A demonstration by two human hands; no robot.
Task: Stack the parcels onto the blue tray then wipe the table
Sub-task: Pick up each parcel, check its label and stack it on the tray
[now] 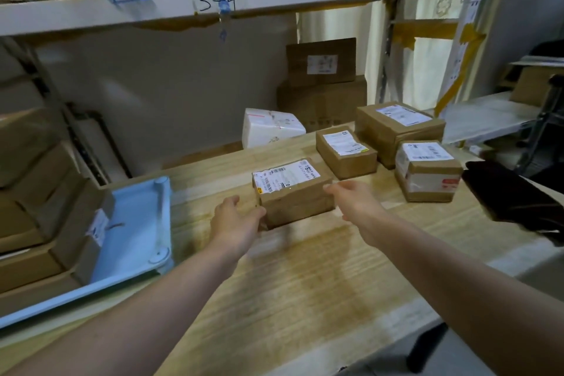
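Note:
A brown parcel with a white label lies in the middle of the wooden table. My left hand touches its near left corner, thumb against the side. Fingers extended, my right hand reaches to its right side, fingertips at the edge. Three more labelled brown parcels sit at the back right: a small one, a large one and a taped one. The light blue tray lies at the table's left end, and one brown parcel appears to sit on it.
A dark, flat object lies at the table's right edge. A white parcel and stacked cartons stand behind the table. Cartons fill the shelf on the left. A shelf board marked 3-4 runs overhead.

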